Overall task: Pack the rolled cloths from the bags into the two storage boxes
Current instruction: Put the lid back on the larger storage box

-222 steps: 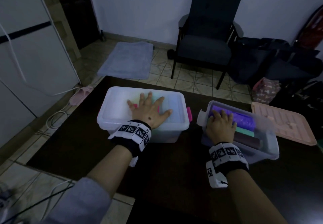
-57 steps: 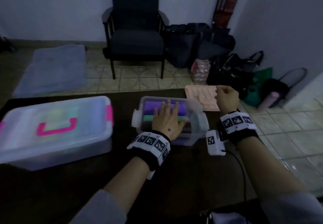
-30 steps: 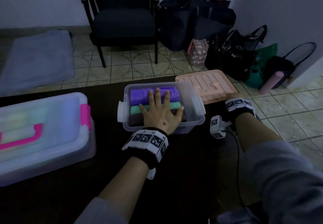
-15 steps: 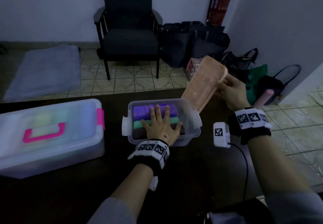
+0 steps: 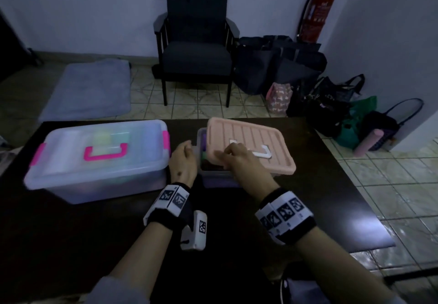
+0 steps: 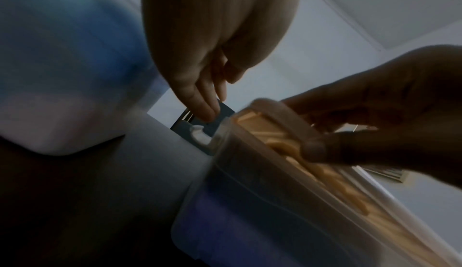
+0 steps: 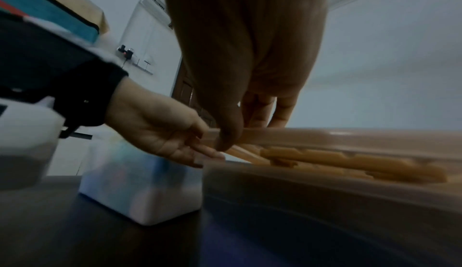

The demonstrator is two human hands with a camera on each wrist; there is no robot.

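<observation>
Writing unreadable; right hand (image 5: 237, 159) pinches peach lid (image 5: 251, 147) over box (image 5: 220, 180).

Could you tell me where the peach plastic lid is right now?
In the head view, the peach plastic lid lies askew atop the small clear storage box, right of centre, held by the right hand.

Dark armchair (image 5: 196, 50) by wall, fire extinguisher (image 5: 318, 14) right, grey mat (image 5: 90, 90) left

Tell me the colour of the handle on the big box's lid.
Bright pink, like the side latches; the handle on the big box shows best in the head view.
</observation>
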